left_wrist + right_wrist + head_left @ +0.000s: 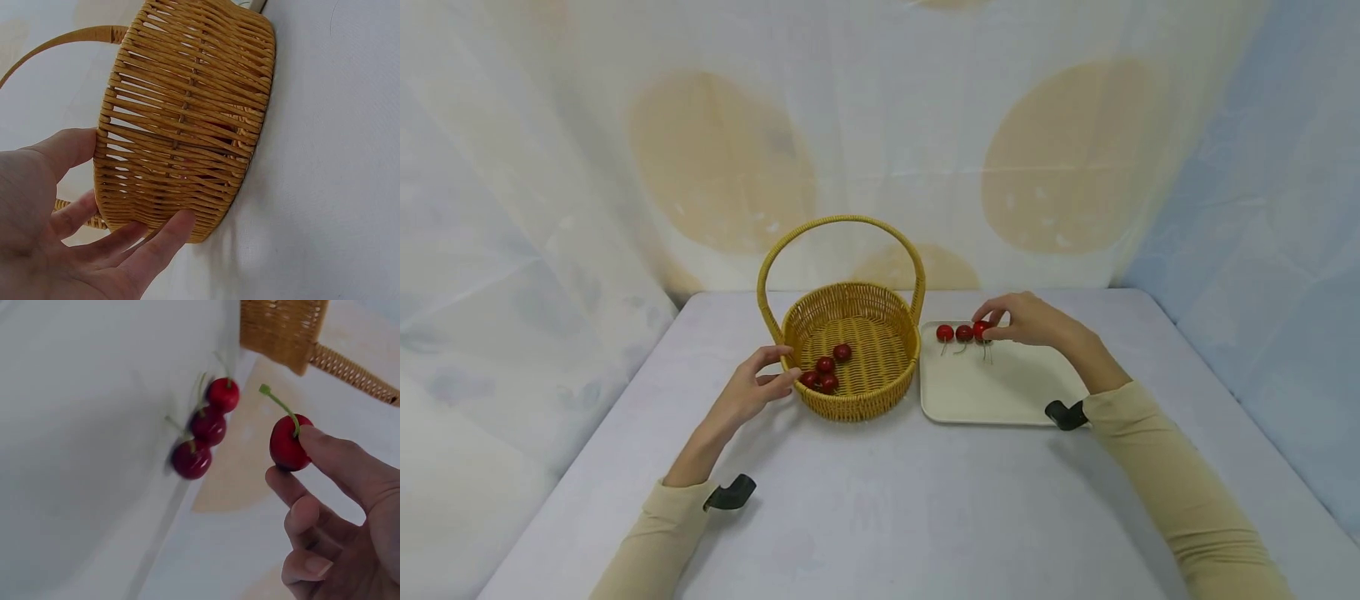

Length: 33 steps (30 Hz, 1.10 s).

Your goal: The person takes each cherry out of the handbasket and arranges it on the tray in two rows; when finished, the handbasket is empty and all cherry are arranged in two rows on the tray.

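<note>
My right hand pinches a red cherry by its sides between thumb and finger, its green stem sticking up. That cherry hangs above the far edge of a white tray, beside a row of three cherries with stems. My left hand holds the near left side of a yellow woven basket. In the left wrist view, the thumb sits at the basket rim while other fingers lie against the outer wall. Several dark red cherries lie inside, toward the basket's left.
The basket's tall arched handle rises above its rim. Tray and basket stand side by side toward the far part of the white-covered table. Pale curtains with tan spots enclose the back and sides. Each wrist wears a black camera mount.
</note>
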Each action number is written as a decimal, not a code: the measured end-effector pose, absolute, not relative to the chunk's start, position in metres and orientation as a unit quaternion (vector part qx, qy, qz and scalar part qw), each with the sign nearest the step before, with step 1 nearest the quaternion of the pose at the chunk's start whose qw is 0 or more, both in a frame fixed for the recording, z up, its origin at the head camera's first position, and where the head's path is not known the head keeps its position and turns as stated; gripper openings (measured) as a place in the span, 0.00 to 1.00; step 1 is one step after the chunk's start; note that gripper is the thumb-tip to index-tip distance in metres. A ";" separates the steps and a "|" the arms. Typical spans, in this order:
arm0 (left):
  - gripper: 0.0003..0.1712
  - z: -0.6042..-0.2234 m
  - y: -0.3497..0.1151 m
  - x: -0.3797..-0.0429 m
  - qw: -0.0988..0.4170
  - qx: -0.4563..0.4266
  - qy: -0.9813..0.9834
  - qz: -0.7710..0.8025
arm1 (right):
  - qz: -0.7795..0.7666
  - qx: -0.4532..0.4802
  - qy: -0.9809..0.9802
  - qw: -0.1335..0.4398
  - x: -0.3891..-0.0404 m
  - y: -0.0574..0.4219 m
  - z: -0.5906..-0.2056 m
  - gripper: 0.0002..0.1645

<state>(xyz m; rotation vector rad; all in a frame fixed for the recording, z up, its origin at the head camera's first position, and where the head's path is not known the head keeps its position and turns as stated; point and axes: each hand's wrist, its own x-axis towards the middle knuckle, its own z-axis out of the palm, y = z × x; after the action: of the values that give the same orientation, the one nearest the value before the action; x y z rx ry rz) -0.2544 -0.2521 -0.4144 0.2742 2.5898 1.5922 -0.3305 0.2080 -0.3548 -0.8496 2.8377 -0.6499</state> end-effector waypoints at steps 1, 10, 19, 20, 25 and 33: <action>0.39 -0.414 -0.252 -0.254 0.045 0.091 0.847 0.522 | -0.213 -0.276 0.936 0.052 -0.331 0.212 -0.356 0.17; 0.39 -0.411 -0.251 -0.253 0.051 0.081 0.848 0.521 | -0.217 -0.244 0.944 0.059 -0.335 0.234 -0.367 0.19; 0.38 -0.415 -0.251 -0.252 0.054 0.074 0.848 0.522 | -0.228 -0.215 0.945 0.091 -0.344 0.247 -0.383 0.22; 0.38 -0.415 -0.251 -0.251 0.054 0.074 0.849 0.521 | -0.229 -0.214 0.945 0.092 -0.345 0.248 -0.384 0.22; 0.38 -0.416 -0.252 -0.251 0.052 0.073 0.849 0.521 | -0.233 -0.203 0.946 0.099 -0.353 0.249 -0.393 0.22; 0.38 -0.418 -0.253 -0.252 0.049 0.076 0.847 0.523 | -0.228 -0.187 0.949 0.114 -0.358 0.246 -0.394 0.21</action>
<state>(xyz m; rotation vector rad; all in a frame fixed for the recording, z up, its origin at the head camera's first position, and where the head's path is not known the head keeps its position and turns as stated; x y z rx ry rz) -0.2521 -0.2529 -0.4177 0.2312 2.5817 1.5947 -0.3584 0.2460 -0.3941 -0.5471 2.7818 -0.6695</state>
